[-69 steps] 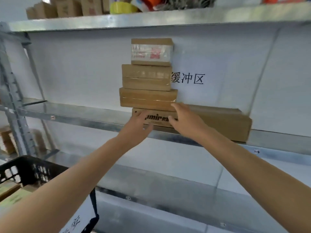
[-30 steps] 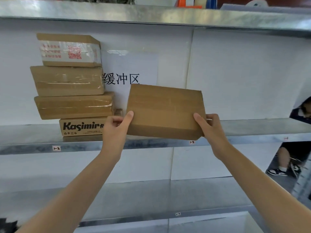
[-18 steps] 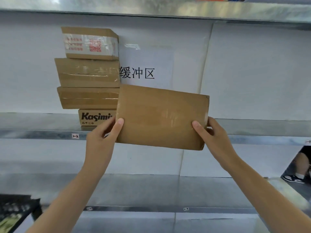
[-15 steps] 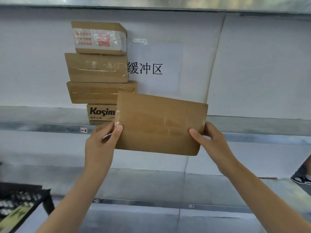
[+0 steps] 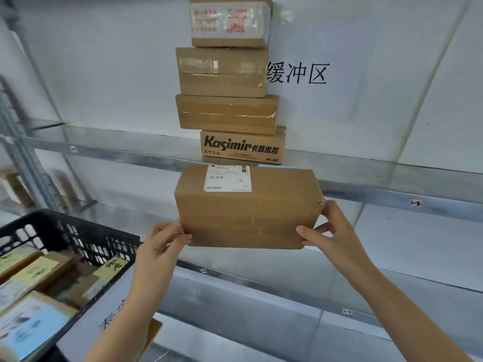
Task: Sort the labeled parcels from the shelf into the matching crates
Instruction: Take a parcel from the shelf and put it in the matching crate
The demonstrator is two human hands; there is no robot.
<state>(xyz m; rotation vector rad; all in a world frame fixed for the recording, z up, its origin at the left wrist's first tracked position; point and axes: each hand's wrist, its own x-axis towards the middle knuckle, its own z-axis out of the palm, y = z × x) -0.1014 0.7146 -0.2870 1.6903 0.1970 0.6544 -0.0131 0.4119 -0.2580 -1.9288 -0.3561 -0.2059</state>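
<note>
Parcel up in both hands, right in front of the metal shelf [image 5: 125, 147]!

The brown parcel [image 5: 248, 212] is gripped at its lower left corner by the left hand [image 5: 162, 244] and at its right end by the right hand [image 5: 332, 236], with thumbs laid on the near face. It is carried in the air, and a white printed label [image 5: 227, 178] is seen near its top edge. Behind it, four boxes are stacked on the shiny galvanised shelf, with a Kasimir box [image 5: 241, 147] at the bottom. White wall panels are seen at the back, where a sign [image 5: 296, 73] in black characters is posted. A black lattice crate [image 5: 78, 236] holding labelled parcels is seen low on the left, beside a lower shelf [image 5: 261, 291].
</note>
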